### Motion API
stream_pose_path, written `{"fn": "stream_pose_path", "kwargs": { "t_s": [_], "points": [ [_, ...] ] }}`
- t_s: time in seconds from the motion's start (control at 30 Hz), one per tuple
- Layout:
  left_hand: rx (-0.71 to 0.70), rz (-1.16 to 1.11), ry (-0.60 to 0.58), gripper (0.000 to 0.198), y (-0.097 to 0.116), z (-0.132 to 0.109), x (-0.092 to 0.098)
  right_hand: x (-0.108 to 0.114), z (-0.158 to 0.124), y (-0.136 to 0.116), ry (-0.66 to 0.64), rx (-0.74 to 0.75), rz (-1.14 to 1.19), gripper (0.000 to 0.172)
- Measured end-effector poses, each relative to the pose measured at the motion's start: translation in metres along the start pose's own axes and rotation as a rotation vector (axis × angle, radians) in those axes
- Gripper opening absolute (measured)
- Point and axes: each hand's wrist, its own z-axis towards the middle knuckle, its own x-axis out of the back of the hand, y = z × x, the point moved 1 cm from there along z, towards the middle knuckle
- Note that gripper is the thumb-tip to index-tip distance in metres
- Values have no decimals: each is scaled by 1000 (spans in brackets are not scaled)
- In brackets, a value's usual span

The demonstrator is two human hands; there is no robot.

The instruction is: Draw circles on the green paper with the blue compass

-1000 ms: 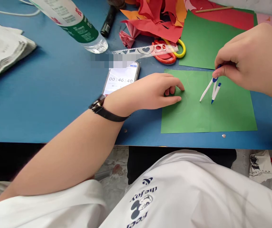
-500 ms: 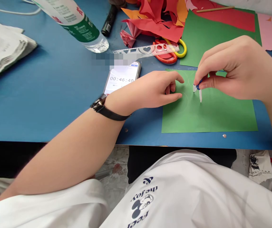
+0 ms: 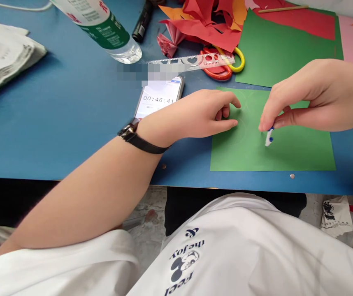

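Between the thumb and fingertips of my right hand (image 3: 306, 98) is a small white and blue compass (image 3: 268, 137), its lower part standing over the green paper (image 3: 300, 152). The fingers cover the compass's top. My left hand (image 3: 213, 113) rests at the left edge of that sheet, thumb and index finger apart, the other fingers curled, holding nothing. Faint circles are drawn on the paper near its fingertips. Partly behind my left wrist lies a phone (image 3: 161, 98) with a running timer.
Beyond the sheet lie a clear ruler (image 3: 191, 63), scissors with red and yellow handles (image 3: 240, 60), red paper scraps (image 3: 207, 35) and a darker green sheet (image 3: 265, 49). A water bottle (image 3: 111, 33) and black marker (image 3: 142, 22) are further left, with stacked papers (image 3: 6, 61) at far left.
My right hand has moved slightly right and toward me, and the compass has turned, so its legs look closer together. My left hand stays nearly in place.
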Motion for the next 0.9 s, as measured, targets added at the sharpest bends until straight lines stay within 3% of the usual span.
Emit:
{"fn": "stream_pose_path", "kwargs": {
  "t_s": [0.1, 0.23, 0.5, 0.67, 0.8, 0.9],
  "points": [
    [-19, 1, -9, 36, 2, 0, 0, -10, 5, -8, 42, -20, 7, 31],
    [-27, 12, -7, 33, 3, 0, -1, -18, 5, -5, 204, -43, 41, 26],
    [34, 46, -7, 52, 2, 0, 0, -9, 5, -6, 410, -214, 40, 16],
    [50, 11, -6, 49, 4, 1, 2, 6, -5, 8, 385, -438, -162, 17],
    [53, -1, -31, 49, 8, 0, 3, 12, -20, 29, 345, -332, -463, 17],
    [61, 21, -40, 47, 11, 0, 5, 5, -28, 24, 310, -286, -661, 23]
  ]
}}
